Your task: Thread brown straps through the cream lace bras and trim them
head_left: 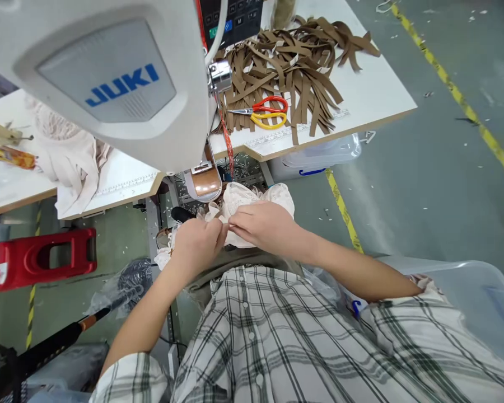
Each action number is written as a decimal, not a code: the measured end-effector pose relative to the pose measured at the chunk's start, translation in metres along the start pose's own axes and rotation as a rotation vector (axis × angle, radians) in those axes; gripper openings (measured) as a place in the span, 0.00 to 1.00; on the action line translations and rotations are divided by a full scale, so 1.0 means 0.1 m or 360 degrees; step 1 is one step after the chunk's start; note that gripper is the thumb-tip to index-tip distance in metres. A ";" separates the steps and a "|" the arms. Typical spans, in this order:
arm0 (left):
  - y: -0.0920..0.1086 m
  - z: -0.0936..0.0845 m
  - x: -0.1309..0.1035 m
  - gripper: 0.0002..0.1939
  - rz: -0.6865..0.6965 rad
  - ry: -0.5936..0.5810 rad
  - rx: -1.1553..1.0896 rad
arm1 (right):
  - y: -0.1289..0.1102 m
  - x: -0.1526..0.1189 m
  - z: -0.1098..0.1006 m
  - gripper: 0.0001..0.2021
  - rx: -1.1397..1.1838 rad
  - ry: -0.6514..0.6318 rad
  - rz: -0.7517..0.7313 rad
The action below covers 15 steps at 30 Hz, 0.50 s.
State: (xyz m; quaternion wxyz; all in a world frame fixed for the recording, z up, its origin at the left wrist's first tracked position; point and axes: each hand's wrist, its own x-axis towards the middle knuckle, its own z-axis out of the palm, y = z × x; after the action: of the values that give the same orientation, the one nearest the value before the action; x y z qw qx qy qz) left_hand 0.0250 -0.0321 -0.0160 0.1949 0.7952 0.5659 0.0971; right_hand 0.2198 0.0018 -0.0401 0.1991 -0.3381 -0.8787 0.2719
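A cream lace bra is held over my lap, just below the front of the sewing machine. My left hand pinches its edge with thumb and fingers together. Close beside it, my right hand is closed on the bra too, and the two sets of fingertips almost meet. One rounded cup shows above my right hand; lacy parts hang out past my left wrist. Both palms and the pinched spot itself are hidden. The machine's sewing plate is a short way ahead of my hands.
Brown fabric strips are heaped on the right tabletop, with red-and-yellow-handled scissors on them. Cream fabric pieces hang over the left table edge. A red stool stands left, a clear plastic bin at my right.
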 end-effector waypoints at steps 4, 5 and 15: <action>-0.11 0.11 -0.02 0.20 -0.0566 -0.0438 -0.1257 | 0.15 0.00 0.19 0.15 -0.0297 0.0194 -0.0231; -0.13 0.14 -0.02 0.19 -0.0646 -0.0520 -0.1639 | 0.19 0.00 0.22 0.14 -0.0279 0.0236 -0.0279; -0.04 0.36 -0.17 0.16 -0.0937 -0.0132 -0.2586 | 0.08 -0.06 0.25 0.16 0.0098 0.0805 -0.0028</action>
State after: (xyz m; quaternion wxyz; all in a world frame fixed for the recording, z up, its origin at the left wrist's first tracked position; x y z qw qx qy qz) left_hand 0.0292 -0.0536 -0.0488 0.7407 0.2334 0.4963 0.3880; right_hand 0.2144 -0.0062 -0.0653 0.4252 -0.3815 -0.7951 0.2036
